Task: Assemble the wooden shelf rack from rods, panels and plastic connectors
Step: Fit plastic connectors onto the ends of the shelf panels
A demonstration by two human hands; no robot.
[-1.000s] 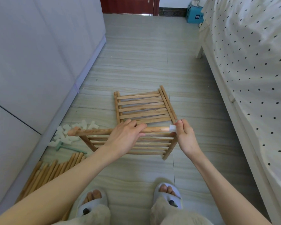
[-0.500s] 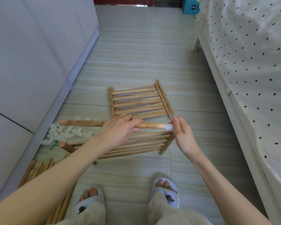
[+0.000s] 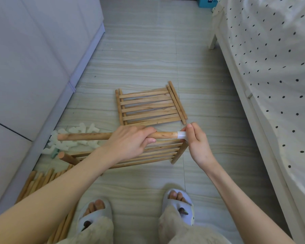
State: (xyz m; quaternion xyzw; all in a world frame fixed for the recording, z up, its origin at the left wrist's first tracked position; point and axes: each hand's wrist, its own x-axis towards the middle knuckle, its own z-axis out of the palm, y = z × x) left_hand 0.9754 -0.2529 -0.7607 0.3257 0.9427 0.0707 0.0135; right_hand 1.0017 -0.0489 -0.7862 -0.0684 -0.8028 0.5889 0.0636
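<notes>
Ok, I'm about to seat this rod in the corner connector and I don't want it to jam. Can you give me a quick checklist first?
1. Left hand grips the rod: ok.
2. Right hand pinches the white connector: ok.
3. Rod end meets the connector: ok; depth inside cannot tell.
4. Rod lies level over the slatted panel: ok.
5. Connector joined to the panel's corner: cannot tell, fingers hide it.
6. Spare connectors and spare rods nearby on the floor: ok.
</notes>
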